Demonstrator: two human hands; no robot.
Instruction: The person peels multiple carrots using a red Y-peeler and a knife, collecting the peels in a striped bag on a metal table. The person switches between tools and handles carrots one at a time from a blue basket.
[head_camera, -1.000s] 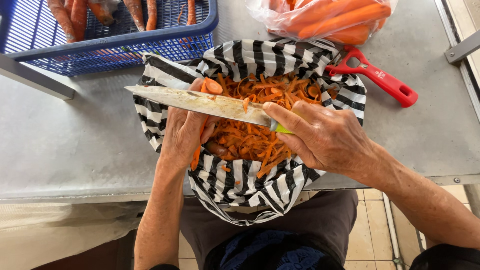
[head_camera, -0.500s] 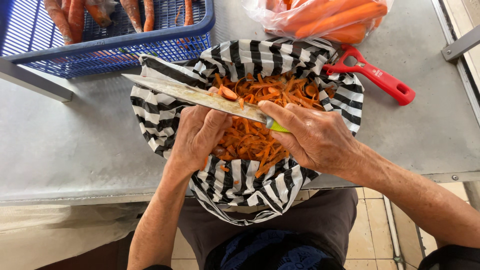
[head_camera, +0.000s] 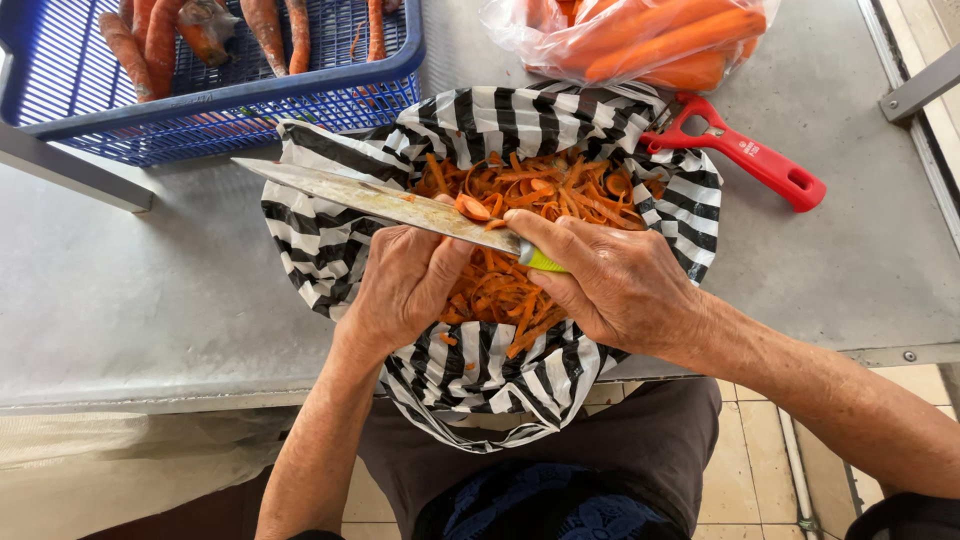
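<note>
Now right hand (head_camera: 610, 285) clamps long knife (head_camera: 385, 203); left hand (head_camera: 405, 285) closed round orange carrot (head_camera: 472, 208).

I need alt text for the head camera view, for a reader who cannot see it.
Right hand holds a knife against a carrot piece gripped by the left hand, above a striped bag of orange peelings. Nearby: a blue basket, bagged carrots, a red peeler.

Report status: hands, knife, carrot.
Right hand grips knife. Left hand holds carrot piece at blade, over striped bag of peelings. Nothing obstructing.
</note>
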